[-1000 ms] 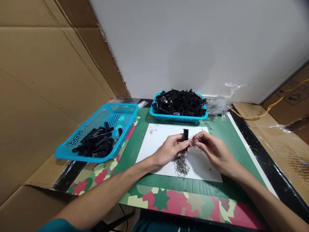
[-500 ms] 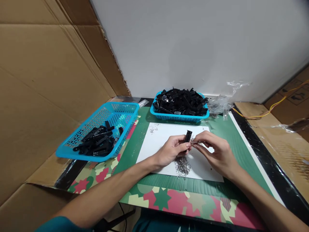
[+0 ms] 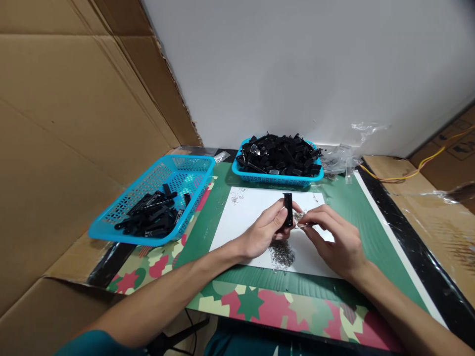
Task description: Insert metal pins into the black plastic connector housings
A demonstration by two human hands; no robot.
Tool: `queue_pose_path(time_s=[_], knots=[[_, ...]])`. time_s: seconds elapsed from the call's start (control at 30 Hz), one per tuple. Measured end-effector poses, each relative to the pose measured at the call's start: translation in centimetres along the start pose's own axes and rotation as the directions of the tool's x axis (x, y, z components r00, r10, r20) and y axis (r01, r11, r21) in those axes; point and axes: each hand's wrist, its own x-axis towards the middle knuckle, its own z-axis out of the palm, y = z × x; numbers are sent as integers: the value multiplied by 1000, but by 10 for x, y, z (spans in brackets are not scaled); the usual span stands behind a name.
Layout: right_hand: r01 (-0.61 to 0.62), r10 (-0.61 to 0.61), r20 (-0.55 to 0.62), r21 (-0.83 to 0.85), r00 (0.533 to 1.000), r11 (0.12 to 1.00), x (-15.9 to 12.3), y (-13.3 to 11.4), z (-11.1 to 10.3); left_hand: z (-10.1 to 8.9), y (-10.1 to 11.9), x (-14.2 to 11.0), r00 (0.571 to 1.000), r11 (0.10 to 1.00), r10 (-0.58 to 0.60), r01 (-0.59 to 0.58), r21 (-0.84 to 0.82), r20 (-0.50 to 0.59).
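two blue baskets (image 3: 185, 170) beyond hands (image 3: 265, 230) with black clip (image 3: 288, 208)

Glossy black plastic clip (image 3: 287, 209), shiny metal springs (image 3: 281, 254), matt white paper (image 3: 245, 217), perforated turquoise plastic basket (image 3: 129, 232)

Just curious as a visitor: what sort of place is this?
Probably a small hand-assembly workbench: two turquoise plastic baskets of black plastic parts, loose tiny metal springs on white paper, cardboard walls.
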Motion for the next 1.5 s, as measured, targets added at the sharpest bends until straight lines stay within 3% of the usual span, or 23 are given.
queue_pose_path(time_s=[0.43, 0.83, 1.17, 1.3, 1.4, 1.47, 1.5], knots=[[106, -104, 31, -79, 994, 991, -3, 3, 1, 1, 1, -2, 999, 993, 50, -51, 108, 18], [-31, 25, 69, 93, 997, 995, 5, 1, -1, -1, -4, -7, 998, 968, 63, -68, 243, 25], [23, -26, 49, 69, 998, 997, 4, 6, -5, -2, 3, -1, 993, 987, -76, 88, -133, 94], [56, -56, 34, -2, 998, 998, 7, 5, -9, -7, -4, 1, 981, 971, -127, 153, -182, 148], [90, -88, 27, -67, 996, 994, 8, 3, -12, -7, -5, 1, 988, 992, -110, 116, -52, 106], [94, -91, 49, -81, 995, 992, 9, 4, -13, -6, -1, 0, 1000, 978, 7, -9, 207, 11], [87, -81, 66, -82, 994, 993, 9, 4, -14, -6, 2, -1, 995, 929, 98, -85, 360, -17]])
